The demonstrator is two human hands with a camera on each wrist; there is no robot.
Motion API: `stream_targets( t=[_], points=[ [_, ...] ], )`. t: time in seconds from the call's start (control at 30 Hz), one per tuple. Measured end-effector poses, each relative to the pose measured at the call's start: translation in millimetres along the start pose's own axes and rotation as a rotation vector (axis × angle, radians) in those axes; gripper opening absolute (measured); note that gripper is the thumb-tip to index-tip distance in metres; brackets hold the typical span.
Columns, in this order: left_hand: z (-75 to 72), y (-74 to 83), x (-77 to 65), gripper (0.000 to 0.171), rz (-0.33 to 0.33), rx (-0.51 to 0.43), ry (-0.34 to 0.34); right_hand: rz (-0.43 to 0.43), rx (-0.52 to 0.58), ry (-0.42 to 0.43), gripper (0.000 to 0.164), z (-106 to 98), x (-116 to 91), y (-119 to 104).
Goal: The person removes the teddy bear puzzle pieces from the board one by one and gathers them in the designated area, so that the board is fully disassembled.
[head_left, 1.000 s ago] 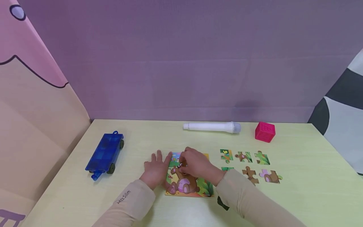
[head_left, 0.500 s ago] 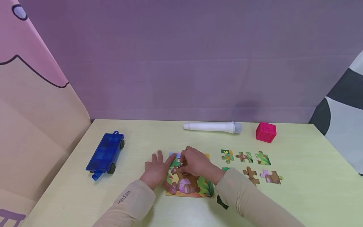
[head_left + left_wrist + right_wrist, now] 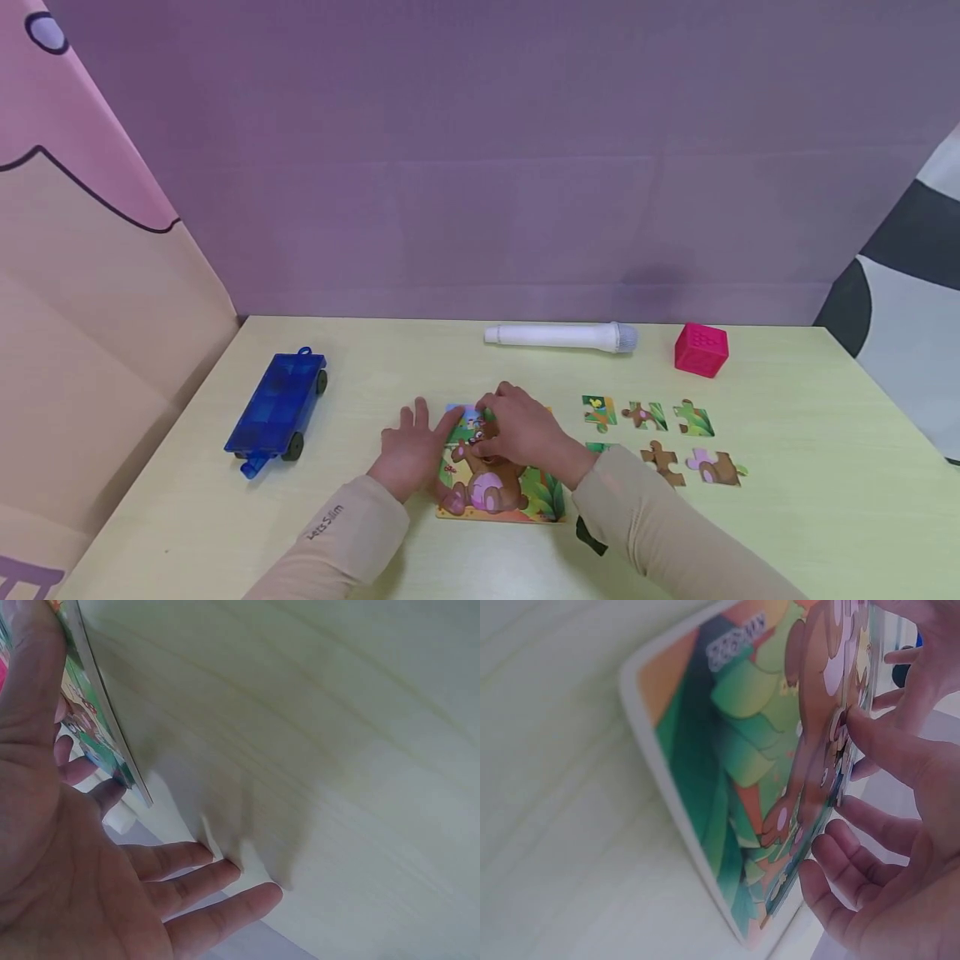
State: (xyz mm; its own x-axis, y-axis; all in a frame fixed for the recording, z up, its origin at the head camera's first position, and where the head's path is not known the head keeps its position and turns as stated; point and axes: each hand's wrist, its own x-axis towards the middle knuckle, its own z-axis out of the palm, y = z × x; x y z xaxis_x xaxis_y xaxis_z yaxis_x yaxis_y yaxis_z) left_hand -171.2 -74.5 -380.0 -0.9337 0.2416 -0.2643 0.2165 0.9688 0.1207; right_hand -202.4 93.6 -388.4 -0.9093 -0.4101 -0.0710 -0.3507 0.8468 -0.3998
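A bear jigsaw puzzle board (image 3: 543, 498) lies in front of me in the head view. My left hand (image 3: 411, 452) rests at its left edge, fingers spread and straight, the thumb reaching over the board's upper left. The left wrist view shows that palm beside the board's edge (image 3: 112, 727). Over the upper middle of the picture, my right hand (image 3: 521, 429) holds a small puzzle piece (image 3: 841, 726) between thumb and index finger, down at the board's surface. The piece is mostly hidden by the fingers; the other right fingers are loosely bent.
Several loose puzzle pieces (image 3: 693, 419) lie in two rows right of the board, one partly behind my right sleeve (image 3: 645, 508). A white toy microphone (image 3: 558, 336) and a pink block (image 3: 701, 350) stand at the back. At left sits a blue toy wagon (image 3: 277, 407).
My right hand has shifted slightly up and its fingers have spread a little over the board. The left thumb has moved further over the board. The loose pieces have stayed put.
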Motion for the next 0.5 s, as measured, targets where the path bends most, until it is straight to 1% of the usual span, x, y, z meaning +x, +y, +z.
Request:
stream_targets(
  t=[0.2,0.3,0.5],
  points=[
    [0.7,-1.0,-0.7,0.124,0.013,0.008,0.025,-0.008,0.012,0.009,0.042,-0.1,0.0,2.6],
    [0.8,-1.4,-0.5,0.122,0.019,0.006,0.026,-0.019,0.005,0.023,0.037,-0.2,0.4,3.5],
    [1.1,-1.4,0.4,0.120,0.013,0.000,0.012,-0.062,-0.055,0.059,0.037,-3.8,1.2,6.4]
  ],
)
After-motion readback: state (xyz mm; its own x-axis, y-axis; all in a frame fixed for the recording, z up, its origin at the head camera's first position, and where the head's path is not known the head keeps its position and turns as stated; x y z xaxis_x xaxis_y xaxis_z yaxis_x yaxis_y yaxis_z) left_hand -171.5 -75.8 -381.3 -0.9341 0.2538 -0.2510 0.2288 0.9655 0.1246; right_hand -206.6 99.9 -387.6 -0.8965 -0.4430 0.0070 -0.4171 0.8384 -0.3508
